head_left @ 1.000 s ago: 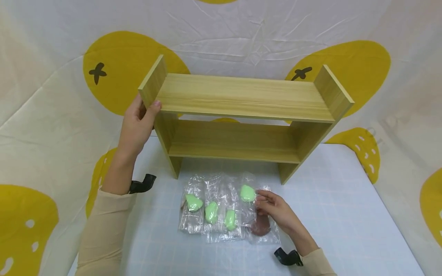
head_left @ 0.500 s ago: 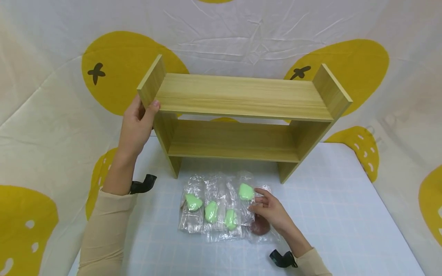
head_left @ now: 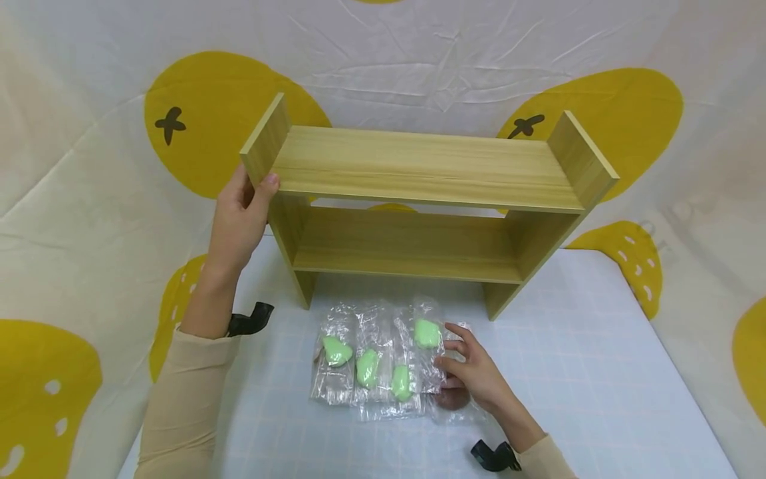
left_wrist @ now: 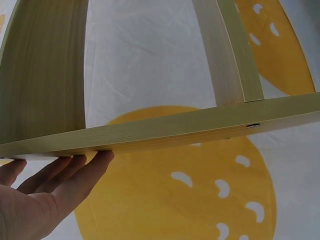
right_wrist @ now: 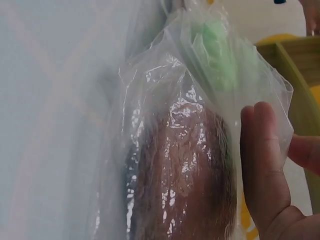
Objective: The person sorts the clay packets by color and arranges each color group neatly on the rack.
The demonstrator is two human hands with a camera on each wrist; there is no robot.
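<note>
A small two-tier wooden shelf [head_left: 419, 166] stands at the back of the table. My left hand [head_left: 242, 213] grips its left side panel [left_wrist: 150, 125], thumb over the front edge and fingers along the outer face. Before the shelf lie several clear plastic bags with pale green lumps [head_left: 337, 351] inside. My right hand [head_left: 475, 372] holds the right edge of the rightmost green-lump bag [head_left: 427, 334], with the plastic between fingers and thumb [right_wrist: 305, 150] in the right wrist view. Partly under that hand lies another bag with a brown lump [right_wrist: 185, 170].
A pale checked cloth [head_left: 598, 372] covers the table. Behind the shelf hangs a white cloth backdrop [head_left: 407, 60] with yellow shapes. Black wrist mounts [head_left: 495, 456] sit near both sleeves.
My right hand has shifted slightly left and its fingers have spread along the bag's edge. The left hand keeps its grip, and the shelf stays in place.
</note>
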